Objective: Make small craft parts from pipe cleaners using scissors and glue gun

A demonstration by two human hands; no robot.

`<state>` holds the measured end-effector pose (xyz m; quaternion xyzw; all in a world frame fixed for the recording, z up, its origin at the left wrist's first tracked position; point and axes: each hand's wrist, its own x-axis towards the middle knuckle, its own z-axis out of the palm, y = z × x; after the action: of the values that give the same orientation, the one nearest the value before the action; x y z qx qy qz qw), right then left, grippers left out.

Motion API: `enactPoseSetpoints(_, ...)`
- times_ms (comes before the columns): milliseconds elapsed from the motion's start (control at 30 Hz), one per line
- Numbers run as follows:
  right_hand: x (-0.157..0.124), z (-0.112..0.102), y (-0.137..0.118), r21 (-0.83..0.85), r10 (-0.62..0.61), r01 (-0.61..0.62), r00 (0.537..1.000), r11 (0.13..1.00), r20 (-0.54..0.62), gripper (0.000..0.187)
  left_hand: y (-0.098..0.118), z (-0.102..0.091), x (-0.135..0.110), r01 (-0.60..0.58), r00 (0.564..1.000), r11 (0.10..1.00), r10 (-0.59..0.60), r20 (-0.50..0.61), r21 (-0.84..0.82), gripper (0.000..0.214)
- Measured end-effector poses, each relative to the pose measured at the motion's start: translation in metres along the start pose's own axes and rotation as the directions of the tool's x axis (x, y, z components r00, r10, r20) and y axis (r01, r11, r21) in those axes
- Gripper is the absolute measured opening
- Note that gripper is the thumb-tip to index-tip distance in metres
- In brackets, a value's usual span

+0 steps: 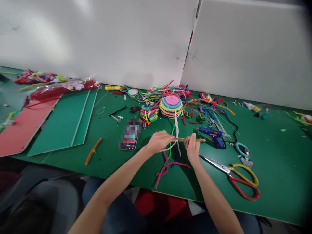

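Note:
Over the green table, my left hand and my right hand are both closed on a tan-brown pipe cleaner. It stretches level between them, and one end sticks out to the right past my right fingers. Just beyond my hands sits a dome wrapped in rainbow-coloured rings with a pink top. From its front hang white pipe cleaners, with green and blue ones below. Pink pipe cleaners lie crossed between my forearms.
Large scissors with yellow and red handles lie at right, below a blue glue gun. A phone rests left of my hands. Pipe cleaner bundles crowd the dome. Green boards lie at left; white panels stand behind.

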<state>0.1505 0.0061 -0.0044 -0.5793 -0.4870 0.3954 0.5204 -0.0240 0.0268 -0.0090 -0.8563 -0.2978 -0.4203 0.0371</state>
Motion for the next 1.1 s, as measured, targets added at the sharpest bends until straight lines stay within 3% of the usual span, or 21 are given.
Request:
enactPoseSetpoints(267, -0.006, -0.004, 0.010, -0.023, 0.001, -0.001, 1.000, 1.000, 0.000, 0.059, 0.002, 0.008, -0.005, 0.070, 0.993, 0.985, -0.084, -0.081, -0.160, 0.011)
enactPoseSetpoints(633, -0.004, -0.009, 0.030, 0.035, 0.083, -0.085, 0.995, 0.996, 0.056, 0.058, 0.003, 0.003, 0.000, 0.062, 0.996, 0.993, -0.054, 0.076, -0.104, 0.011)
enactPoseSetpoints(1100, -0.003, -0.015, 0.032, -0.011, -0.046, 0.047, 0.996, 0.999, 0.083, 0.056, 0.002, 0.005, -0.002, 0.077, 0.996, 0.986, -0.071, 0.045, -0.148, 0.007)
